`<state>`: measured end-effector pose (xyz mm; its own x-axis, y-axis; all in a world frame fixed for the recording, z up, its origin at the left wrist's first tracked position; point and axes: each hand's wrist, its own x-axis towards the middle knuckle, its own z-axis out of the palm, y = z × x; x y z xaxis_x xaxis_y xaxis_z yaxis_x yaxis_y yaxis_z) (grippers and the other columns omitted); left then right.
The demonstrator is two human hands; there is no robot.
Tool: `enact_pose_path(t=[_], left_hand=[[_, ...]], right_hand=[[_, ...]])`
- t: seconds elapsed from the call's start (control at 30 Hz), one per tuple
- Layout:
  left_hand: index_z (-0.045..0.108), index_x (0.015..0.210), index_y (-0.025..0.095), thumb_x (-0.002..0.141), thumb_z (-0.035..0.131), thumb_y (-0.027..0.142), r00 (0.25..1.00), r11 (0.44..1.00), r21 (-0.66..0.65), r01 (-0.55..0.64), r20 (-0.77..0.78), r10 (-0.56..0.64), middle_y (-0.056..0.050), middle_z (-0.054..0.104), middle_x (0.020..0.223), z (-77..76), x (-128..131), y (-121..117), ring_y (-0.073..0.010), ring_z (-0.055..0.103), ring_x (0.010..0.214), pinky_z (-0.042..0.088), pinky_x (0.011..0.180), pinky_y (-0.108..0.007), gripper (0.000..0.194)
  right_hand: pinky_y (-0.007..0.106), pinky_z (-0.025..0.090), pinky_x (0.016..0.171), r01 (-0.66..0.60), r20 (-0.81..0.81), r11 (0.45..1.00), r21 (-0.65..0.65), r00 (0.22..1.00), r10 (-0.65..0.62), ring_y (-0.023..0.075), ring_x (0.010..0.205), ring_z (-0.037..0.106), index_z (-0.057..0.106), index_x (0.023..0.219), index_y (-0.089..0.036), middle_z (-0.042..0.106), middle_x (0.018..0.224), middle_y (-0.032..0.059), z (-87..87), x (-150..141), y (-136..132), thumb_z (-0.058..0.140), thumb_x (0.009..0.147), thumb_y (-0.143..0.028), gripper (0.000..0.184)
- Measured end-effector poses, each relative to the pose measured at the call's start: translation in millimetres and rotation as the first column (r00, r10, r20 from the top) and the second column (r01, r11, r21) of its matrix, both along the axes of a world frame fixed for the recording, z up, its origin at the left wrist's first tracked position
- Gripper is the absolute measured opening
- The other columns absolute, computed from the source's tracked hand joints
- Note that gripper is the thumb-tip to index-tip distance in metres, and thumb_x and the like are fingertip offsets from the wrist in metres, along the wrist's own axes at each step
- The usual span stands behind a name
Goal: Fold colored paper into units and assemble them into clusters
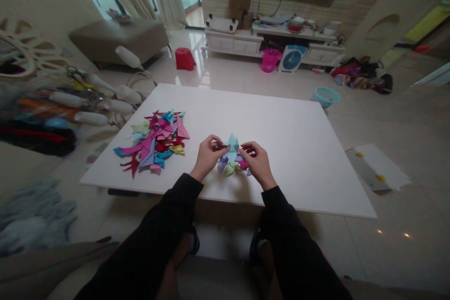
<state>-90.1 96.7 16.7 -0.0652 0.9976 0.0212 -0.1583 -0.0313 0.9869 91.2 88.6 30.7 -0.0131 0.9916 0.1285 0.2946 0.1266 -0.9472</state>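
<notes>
Both hands pinch a light blue folded paper piece (232,143) held just above a white low table (288,150). My left hand (208,153) grips its left side with closed fingers. My right hand (256,159) grips its right side, fingers curled. Under the hands lie a few small folded pieces (230,167) in purple, green and pink. To the left on the table lies a pile of colourful folded paper shapes (154,143) in red, pink, blue and yellow.
A grey ottoman (119,37) stands at the back left. A red stool (184,58), a pink bucket (270,60) and a blue fan (292,58) stand before a white TV cabinet (246,43). A teal basket (326,97) sits beyond the table's right corner. White sheets (378,173) lie on the floor.
</notes>
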Motion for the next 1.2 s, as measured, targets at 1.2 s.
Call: enact_pose_path(t=[1.2], left_hand=[[0.059,0.096,0.017,0.064,0.085,0.025,0.998,0.998,0.011,0.055,0.02,-0.055,-0.002,0.074,0.076,1.6,8,-4,-0.0142,0.069,0.066,0.052,0.062,-0.024,0.042]], right_hand=[[0.03,0.048,0.066,0.058,0.105,0.964,0.261,0.991,-0.088,0.0175,0.076,0.064,0.073,0.091,-0.02,0.072,0.087,0.0038,-5.2,-9,-11,0.066,0.087,-0.029,0.012]])
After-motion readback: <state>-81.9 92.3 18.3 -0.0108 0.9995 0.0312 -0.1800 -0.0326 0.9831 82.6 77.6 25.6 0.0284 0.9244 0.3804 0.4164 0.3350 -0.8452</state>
